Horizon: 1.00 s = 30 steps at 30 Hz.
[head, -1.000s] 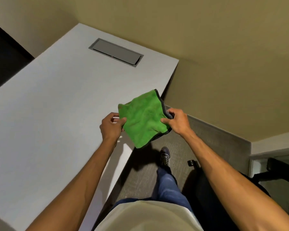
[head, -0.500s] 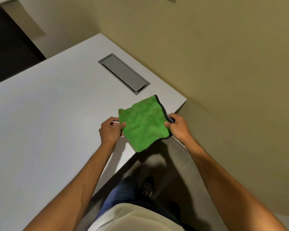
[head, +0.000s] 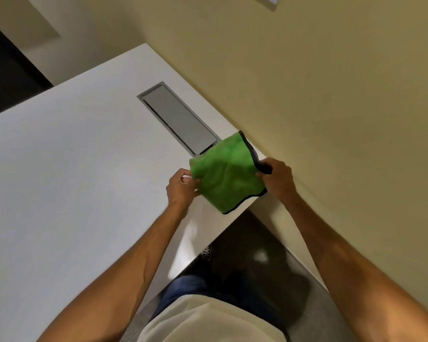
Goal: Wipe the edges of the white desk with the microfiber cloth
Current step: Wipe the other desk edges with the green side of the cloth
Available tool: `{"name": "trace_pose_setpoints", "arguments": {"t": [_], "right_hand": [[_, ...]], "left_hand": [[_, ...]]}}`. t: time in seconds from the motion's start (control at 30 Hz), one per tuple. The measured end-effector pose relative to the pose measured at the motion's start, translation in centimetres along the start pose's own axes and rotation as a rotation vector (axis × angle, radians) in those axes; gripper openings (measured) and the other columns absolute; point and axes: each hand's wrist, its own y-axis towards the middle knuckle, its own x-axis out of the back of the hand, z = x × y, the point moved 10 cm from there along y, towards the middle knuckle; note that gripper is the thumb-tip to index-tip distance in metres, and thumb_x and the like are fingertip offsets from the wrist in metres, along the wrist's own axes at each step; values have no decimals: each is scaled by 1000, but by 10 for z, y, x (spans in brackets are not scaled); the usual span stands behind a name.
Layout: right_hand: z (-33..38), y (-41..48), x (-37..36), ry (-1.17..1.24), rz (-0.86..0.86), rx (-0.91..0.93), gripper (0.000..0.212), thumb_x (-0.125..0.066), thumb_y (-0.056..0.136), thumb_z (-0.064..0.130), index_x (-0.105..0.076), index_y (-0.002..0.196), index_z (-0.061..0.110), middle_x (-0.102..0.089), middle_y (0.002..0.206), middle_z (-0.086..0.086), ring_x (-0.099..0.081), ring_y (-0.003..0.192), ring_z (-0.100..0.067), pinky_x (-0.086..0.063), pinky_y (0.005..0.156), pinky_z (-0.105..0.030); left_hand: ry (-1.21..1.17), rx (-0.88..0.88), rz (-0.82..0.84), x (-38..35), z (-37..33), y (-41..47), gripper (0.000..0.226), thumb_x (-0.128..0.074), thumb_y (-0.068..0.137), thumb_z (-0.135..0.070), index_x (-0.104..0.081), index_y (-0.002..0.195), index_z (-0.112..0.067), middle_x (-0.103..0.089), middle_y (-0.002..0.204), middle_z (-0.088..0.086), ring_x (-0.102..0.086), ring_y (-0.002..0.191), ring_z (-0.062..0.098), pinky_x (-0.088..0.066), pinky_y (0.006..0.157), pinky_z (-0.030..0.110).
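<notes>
The left grip (head: 182, 187) is pinching the left edge of the green cloth (head: 229, 174), its fingers curling round the fabric. The right grip (head: 278, 180) is clutching the cloth's dark-trimmed right edge. Between them the cloth is hanging spread out over the corner of the white surface (head: 72, 181) beside the beige wall (head: 331, 95), with its lower corner dangling past the surface's edge. Whether it is touching the surface is not clear. A grey cover plate (head: 181, 119) is sitting flush in the surface, and the cloth is overlapping its near end. Below, a shoe (head: 206, 251) is showing on the dark floor (head: 252, 262).
</notes>
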Motion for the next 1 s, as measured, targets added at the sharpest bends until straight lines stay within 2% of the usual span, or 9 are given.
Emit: {"name": "trace_pose_setpoints", "arguments": {"t": [0.13,0.2,0.4,0.5,0.6,0.67,0.8,0.93,1.0], "right_hand": [[-13,38,-1,-28,44,-57,27,-74,86,3,-75,111,12,-73,109,-8,-63,97,-21,-44,83,-24],[-17,55,-5,-37,71,-56,27,-73,87,3,-75,112,11,-74,111,-11,-67,101,-25,-45,82,-24],[-33,98,-22,-46,152,-72,26,-71,89,4,-74,115,11,-75,110,-12,-70,100,-27,-49,82,-25],[-41,116,-35,-79,243,-51,37,-69,95,10,-65,132,11,-70,125,-13,-67,115,-31,-51,91,-29],[-46,126,-51,-190,385,28,65,-68,98,18,-40,156,13,-49,154,-14,-46,142,-32,-40,117,-42],[-44,129,-60,-337,429,166,72,-69,97,20,-33,160,19,-37,162,-15,-36,148,-33,-33,122,-45],[-37,112,-88,-631,562,524,74,-72,93,24,-37,158,28,-21,169,-13,-28,153,-34,-37,119,-50],[-46,92,-110,-845,713,728,78,-71,94,30,-29,160,29,-7,173,-8,-14,158,-33,-38,116,-54],[-51,95,-109,-880,708,708,80,-67,96,34,-21,162,29,-1,173,-6,-8,159,-32,-34,119,-55]], "left_hand": [[8,52,-19,-24,4,24,21,-64,91,7,-62,87,-13,-69,99,17,-71,94,34,-64,76,44],[-2,68,-29,-34,7,33,23,-65,89,8,-61,84,-14,-68,97,19,-70,95,36,-64,73,42],[15,175,-118,-56,26,62,25,-64,83,12,-64,85,-13,-68,94,21,-69,89,36,-61,82,54],[38,225,-141,-66,37,70,34,-61,84,12,-66,108,-10,-70,98,17,-70,94,38,-62,76,42],[83,238,-39,-85,47,68,68,-64,86,11,-42,142,-20,-65,100,10,-67,94,32,-61,74,38],[160,207,-12,-94,51,65,75,-68,86,6,-35,147,-22,-63,104,9,-68,94,30,-60,71,36],[350,138,-66,-106,61,55,64,-76,82,-2,-46,138,-11,-66,97,6,-63,70,11,-44,48,8],[450,130,-11,-124,70,51,77,-76,82,-9,-42,151,-14,-58,128,14,-61,112,29,-48,91,25],[496,128,24,-130,71,54,84,-76,82,-11,-35,156,-14,-51,135,14,-55,121,31,-40,93,24]]}}
